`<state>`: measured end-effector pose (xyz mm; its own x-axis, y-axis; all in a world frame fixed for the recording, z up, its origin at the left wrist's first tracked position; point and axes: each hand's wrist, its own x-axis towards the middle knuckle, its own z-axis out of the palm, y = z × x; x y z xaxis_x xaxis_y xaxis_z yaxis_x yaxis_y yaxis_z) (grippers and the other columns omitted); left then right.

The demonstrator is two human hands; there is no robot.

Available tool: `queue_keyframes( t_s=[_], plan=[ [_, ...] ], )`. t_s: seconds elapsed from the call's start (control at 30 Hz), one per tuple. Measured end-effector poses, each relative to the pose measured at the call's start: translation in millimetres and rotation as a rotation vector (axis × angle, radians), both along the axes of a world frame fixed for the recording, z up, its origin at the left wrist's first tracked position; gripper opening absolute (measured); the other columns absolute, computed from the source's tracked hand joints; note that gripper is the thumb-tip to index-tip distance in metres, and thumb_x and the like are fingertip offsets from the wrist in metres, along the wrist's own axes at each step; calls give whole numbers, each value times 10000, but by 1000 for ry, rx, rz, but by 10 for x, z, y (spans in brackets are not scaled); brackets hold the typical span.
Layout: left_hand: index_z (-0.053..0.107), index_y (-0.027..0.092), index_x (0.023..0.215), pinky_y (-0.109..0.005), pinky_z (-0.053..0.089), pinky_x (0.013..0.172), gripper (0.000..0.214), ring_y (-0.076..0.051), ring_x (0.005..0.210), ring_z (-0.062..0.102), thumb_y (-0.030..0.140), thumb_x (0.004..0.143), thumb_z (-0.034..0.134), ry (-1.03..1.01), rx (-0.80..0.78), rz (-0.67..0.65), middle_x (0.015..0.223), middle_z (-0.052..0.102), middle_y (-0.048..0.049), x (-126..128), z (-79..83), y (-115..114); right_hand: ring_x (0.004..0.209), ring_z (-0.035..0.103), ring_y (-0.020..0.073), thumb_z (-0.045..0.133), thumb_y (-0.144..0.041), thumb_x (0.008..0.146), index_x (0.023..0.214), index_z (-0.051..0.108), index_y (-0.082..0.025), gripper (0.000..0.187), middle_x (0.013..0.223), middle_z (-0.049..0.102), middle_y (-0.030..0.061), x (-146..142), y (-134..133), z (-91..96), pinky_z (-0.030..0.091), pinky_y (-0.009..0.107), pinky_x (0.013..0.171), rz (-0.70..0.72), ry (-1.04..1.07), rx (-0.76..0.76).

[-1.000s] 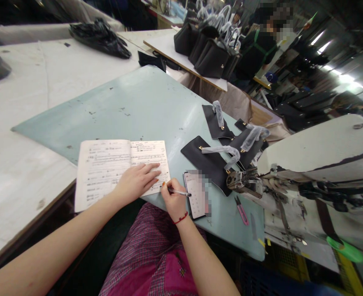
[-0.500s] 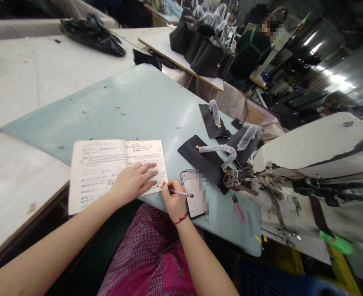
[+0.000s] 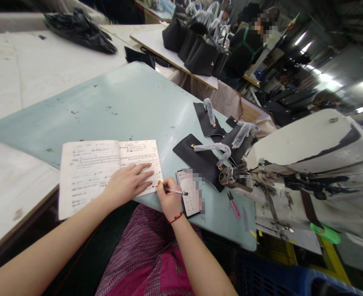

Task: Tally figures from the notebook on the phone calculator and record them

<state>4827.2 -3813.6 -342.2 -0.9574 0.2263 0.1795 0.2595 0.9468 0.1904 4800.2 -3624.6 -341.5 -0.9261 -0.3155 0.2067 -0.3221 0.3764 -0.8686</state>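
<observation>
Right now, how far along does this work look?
Done: handwriting fills both pages of the open notebook. In hand: the right hand holds a pen while the left hand rests on the page. Left: black bag panels with plastic-wrapped handles lie beside the sewing machine, unattached to any bag.

two hands [image 3: 126, 185] rest on one open notebook [image 3: 107, 176], with one pen [image 3: 175, 190] and one phone [image 3: 189, 193] beside it. to the right lie three black leather panels [image 3: 196, 162], one pair of thread snips [image 3: 233, 204] and one sewing machine [image 3: 305, 164]; four black handbags [image 3: 201, 59] stand far off.
</observation>
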Motion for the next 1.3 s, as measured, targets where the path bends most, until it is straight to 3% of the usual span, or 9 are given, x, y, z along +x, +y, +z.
queue_keyframes(
  t_s=[1.3],
  plan=[
    [570, 276, 1235, -407, 456, 879, 395, -250, 1060, 534, 486, 953, 392, 14, 22, 6, 1405, 451, -33, 2, 28, 8, 570, 487, 100, 497, -310, 897, 668, 477, -201, 255, 610, 501, -46, 2, 6, 29, 357, 225, 572, -3, -2, 23]
  ],
)
